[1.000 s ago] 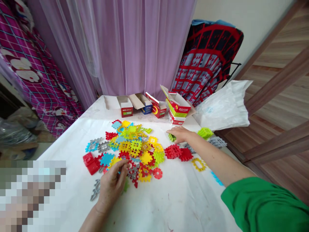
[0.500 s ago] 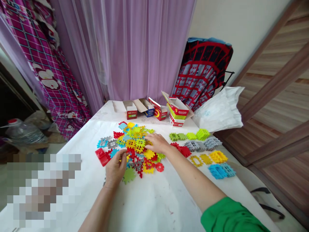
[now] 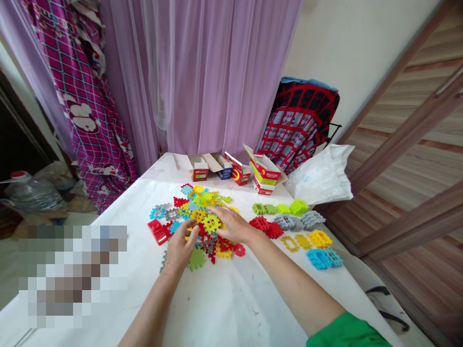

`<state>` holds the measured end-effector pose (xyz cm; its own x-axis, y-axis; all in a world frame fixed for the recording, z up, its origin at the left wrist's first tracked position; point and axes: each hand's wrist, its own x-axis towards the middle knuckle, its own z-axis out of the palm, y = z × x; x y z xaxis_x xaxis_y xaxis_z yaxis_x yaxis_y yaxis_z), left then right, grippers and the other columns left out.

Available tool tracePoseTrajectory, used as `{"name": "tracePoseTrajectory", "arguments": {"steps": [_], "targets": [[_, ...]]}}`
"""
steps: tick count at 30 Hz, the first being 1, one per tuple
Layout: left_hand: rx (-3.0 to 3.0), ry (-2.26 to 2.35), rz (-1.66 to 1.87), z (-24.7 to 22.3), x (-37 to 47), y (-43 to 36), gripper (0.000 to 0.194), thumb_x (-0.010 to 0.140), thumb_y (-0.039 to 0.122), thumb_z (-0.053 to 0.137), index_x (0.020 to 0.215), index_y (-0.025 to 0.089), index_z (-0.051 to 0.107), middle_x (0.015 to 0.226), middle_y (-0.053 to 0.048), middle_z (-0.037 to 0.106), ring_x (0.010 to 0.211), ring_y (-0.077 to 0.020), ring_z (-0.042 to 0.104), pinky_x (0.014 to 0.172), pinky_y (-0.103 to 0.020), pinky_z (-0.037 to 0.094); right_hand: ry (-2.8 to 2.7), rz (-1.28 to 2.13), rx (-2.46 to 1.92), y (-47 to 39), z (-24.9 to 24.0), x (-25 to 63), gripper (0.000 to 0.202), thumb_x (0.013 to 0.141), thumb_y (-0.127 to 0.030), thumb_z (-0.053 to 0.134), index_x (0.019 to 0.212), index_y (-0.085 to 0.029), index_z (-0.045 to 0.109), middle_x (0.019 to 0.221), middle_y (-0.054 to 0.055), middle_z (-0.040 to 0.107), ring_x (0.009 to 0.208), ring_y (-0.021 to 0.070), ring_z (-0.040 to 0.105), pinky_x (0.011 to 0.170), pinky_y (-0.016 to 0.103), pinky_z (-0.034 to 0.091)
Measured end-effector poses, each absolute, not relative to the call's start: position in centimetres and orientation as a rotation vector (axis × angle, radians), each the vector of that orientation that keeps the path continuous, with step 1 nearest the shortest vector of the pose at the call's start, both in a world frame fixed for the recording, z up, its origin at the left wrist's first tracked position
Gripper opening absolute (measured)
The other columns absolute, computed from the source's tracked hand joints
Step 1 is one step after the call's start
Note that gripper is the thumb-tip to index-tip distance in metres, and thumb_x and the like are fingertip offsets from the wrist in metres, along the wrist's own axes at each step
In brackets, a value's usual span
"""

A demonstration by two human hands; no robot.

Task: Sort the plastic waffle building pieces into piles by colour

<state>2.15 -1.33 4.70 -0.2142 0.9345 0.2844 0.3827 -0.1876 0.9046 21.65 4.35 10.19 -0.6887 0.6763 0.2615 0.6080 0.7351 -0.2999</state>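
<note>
A heap of toothed plastic building pieces in mixed colours lies on the white-covered table. My right hand (image 3: 233, 225) reaches over its right side, fingers and thumb around the edge of a yellow-green lattice piece (image 3: 211, 223); the fingertips are partly hidden. At the heap's near left side is my left hand (image 3: 182, 245), its thumb and fingers apart, close to the pieces. Beside it lie a red block (image 3: 157, 233) on the left and a green toothed piece (image 3: 196, 259) on the right. A grey lattice piece (image 3: 171, 214) sits farther back.
Sorted rows stand at the right: green pieces (image 3: 299, 207), red pieces (image 3: 260, 223), grey pieces (image 3: 313, 220), yellow pieces (image 3: 320, 238) and blue pieces (image 3: 318, 259). Open cardboard boxes (image 3: 199, 174) line the back edge. A white bag (image 3: 321, 176) is at the far right corner.
My right hand has moved left and slightly down over the heap, and the yellow-green piece has shifted with it. My left thumb and fingers have parted. The view has tilted slightly.
</note>
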Motion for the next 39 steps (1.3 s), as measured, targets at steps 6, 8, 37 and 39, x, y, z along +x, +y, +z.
{"name": "tracePoseTrajectory", "arguments": {"steps": [6, 8, 37, 39], "targets": [[1.179, 1.234, 1.193, 5.4, 2.5, -1.6, 0.048, 0.066, 0.062, 0.067, 0.085, 0.018, 0.061, 0.059, 0.004, 0.060, 0.046, -0.0101, 0.054, 0.044, -0.021, 0.039, -2.682, 0.220, -0.744, 2.0, 11.5, 21.8, 0.082, 0.074, -0.006, 0.059, 0.148, -0.026, 0.031, 0.138, 0.009, 0.054, 0.124, 0.0219, 0.050, 0.105, 0.040, 0.040], [1.070, 1.209, 1.144, 5.6, 2.5, -1.8, 0.050, 0.060, 0.062, 0.071, 0.081, 0.019, 0.058, 0.054, 0.007, 0.054, 0.044, -0.0087, 0.052, 0.039, -0.018, 0.030, -2.662, 0.113, -0.846, 1.4, 11.8, 21.9, 0.076, 0.074, -0.007, 0.059, 0.145, -0.023, 0.038, 0.140, 0.011, 0.050, 0.127, 0.0241, 0.047, 0.106, 0.042, 0.039], [1.244, 1.178, 1.052, 5.8, 3.8, -3.1, 0.060, 0.071, 0.070, 0.063, 0.102, 0.020, 0.061, 0.094, -0.010, 0.073, 0.065, -0.0181, 0.068, 0.044, -0.023, 0.048, -2.448, -0.178, -1.707, 3.4, 16.9, 37.4, 0.052, 0.077, -0.026, 0.069, 0.126, -0.021, 0.054, 0.118, 0.008, 0.059, 0.107, 0.0220, 0.058, 0.091, 0.032, 0.045], [1.285, 1.290, 1.196, 4.9, 3.0, -2.6, 0.058, 0.072, 0.069, 0.062, 0.103, 0.020, 0.061, 0.092, -0.009, 0.074, 0.071, -0.0212, 0.070, 0.048, -0.025, 0.052, -2.380, -0.251, -2.008, 5.3, 18.7, 42.4, 0.052, 0.077, -0.028, 0.069, 0.127, -0.022, 0.056, 0.121, 0.009, 0.059, 0.110, 0.0249, 0.058, 0.090, 0.033, 0.045]]}}
